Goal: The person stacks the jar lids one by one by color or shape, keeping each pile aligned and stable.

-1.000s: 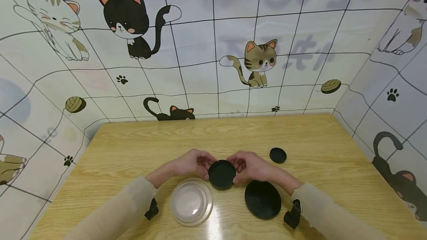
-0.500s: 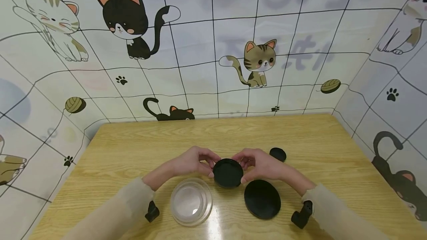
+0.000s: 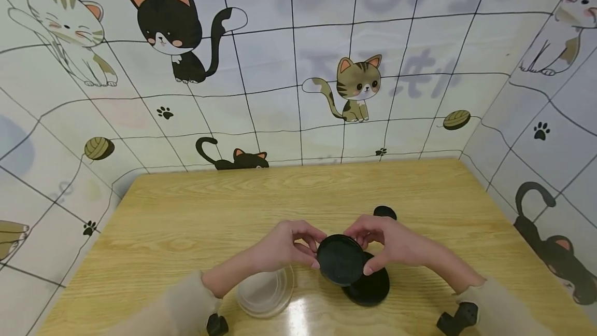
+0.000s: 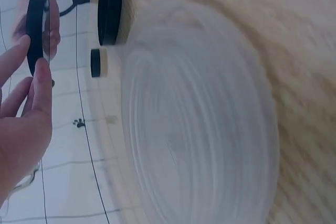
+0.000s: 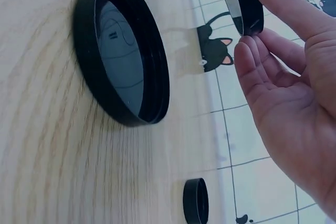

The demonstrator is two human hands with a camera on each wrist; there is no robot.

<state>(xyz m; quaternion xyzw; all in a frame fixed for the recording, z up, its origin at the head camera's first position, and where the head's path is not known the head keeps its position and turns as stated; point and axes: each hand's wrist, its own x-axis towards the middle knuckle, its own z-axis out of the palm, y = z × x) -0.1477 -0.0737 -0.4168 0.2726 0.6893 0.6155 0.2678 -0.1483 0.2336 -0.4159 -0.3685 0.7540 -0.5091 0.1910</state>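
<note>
Between my two hands a round black lid (image 3: 340, 261) is held up off the table, tilted. My left hand (image 3: 282, 248) pinches its left edge between thumb and fingers, and my right hand (image 3: 403, 242) grips the opposite edge. In the head view the held lid overlaps a larger black lid (image 3: 373, 289) that lies on the table, hiding part of it. The right wrist view shows that larger lid (image 5: 86, 72) with its hollow side up. A small black lid (image 3: 384, 211) lies behind my right hand, which covers its lower part.
A clear round plastic container (image 3: 261, 299) stands on the wooden table (image 3: 210, 196) by my left forearm, partly covered by it; the left wrist view shows the ridged clear plastic (image 4: 194, 119) up close. A cat-print cloth wall (image 3: 270, 66) encloses the back and sides.
Both hands have carried the held lid to the right and nearer, from beside the clear container to over the larger lid. The head view has turned slightly right.
</note>
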